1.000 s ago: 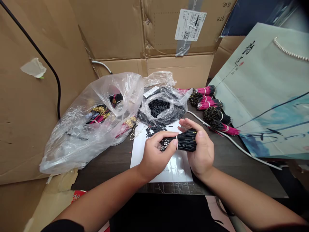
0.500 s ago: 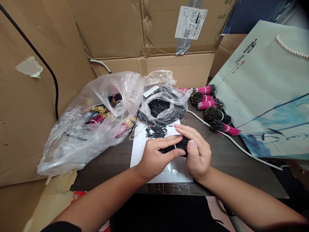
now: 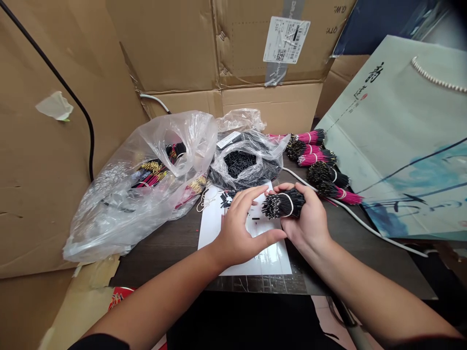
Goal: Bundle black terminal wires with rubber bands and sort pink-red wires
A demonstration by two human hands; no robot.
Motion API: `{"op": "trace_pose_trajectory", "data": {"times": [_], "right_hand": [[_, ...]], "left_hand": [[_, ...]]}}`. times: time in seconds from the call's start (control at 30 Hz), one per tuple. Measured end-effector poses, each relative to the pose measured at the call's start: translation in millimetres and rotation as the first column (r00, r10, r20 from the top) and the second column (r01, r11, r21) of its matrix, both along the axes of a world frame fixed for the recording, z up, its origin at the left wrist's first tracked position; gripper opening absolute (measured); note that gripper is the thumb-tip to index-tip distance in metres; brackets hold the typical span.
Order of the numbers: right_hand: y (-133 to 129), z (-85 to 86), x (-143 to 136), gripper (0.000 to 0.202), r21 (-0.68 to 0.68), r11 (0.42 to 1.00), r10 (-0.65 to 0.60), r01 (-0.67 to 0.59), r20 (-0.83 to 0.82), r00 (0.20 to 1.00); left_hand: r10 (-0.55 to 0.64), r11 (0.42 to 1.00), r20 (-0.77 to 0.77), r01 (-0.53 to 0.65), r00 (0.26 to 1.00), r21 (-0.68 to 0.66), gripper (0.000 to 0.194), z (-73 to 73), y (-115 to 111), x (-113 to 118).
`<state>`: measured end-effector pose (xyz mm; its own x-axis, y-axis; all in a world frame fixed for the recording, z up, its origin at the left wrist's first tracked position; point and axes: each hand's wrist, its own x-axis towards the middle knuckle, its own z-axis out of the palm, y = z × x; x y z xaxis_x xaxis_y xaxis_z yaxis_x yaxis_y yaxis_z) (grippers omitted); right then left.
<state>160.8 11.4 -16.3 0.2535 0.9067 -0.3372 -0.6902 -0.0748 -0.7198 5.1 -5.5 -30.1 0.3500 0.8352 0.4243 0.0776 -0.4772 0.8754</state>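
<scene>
Cardboard (image 3: 175, 48) backs a dark desk (image 3: 160, 243); right hand (image 3: 309, 216) grasps a black bundle (image 3: 280, 204)

Ringed by a white band (image 3: 291, 204), the bundle lies in the curled right hand, its pale tips facing left. To its left, the left hand (image 3: 239, 228) is spread and grasps nothing, thumb below the bundle, fingertips near its upper left edge; whether they touch it, I cannot tell. Beneath both is a white sheet (image 3: 211, 236), with one small black piece (image 3: 255, 218) showing between left hand and bundle. Loose black tubes (image 3: 225, 199) lie farther back, partly hidden by the left hand. Beyond them stands an open-mouthed clear bag (image 3: 269, 170) full of black tubes. A large crumpled plastic bag (image 3: 109, 214) with gold-tipped bundles (image 3: 151, 167) fills the left side. Pink-and-black bundles (image 3: 314, 159) lie at right, near a white cable (image 3: 368, 227) and a leaning paper bag (image 3: 412, 121).
</scene>
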Motion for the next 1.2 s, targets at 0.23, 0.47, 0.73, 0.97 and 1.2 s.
{"op": "trace_pose_trajectory", "data": {"times": [0.23,0.47,0.73,0.97,1.2], "right_hand": [[-8.9,21.0,-12.1,0.032,-0.213,0.965,0.087,-0.151,-0.283,0.955],[-16.4,20.8,-25.2,0.023,-0.154,0.977,0.067,-0.145,-0.425,0.903],[-15.7,9.5,-22.7,0.021,-0.058,0.984,0.125,-0.168,-0.447,0.886],[-14.5,16.4,-23.7,0.033,-0.131,0.976,0.100,-0.174,-0.438,0.893],[-13.5,15.0,-10.6,0.030,-0.015,0.999,-0.032,0.030,-0.150,0.988]], "left_hand": [[0.206,0.917,-0.241,-0.101,0.948,0.387,0.081,13.8,21.6,12.3],[0.262,0.904,-0.361,-0.096,0.895,0.417,0.075,24.2,25.3,22.8],[0.363,0.861,-0.540,-0.053,0.760,0.506,0.089,15.6,23.2,18.6],[0.424,0.850,-0.608,-0.063,0.672,0.523,0.104,13.0,21.7,17.5],[0.096,0.978,-0.152,-0.064,0.984,0.200,0.099,18.6,16.9,4.4]]}}
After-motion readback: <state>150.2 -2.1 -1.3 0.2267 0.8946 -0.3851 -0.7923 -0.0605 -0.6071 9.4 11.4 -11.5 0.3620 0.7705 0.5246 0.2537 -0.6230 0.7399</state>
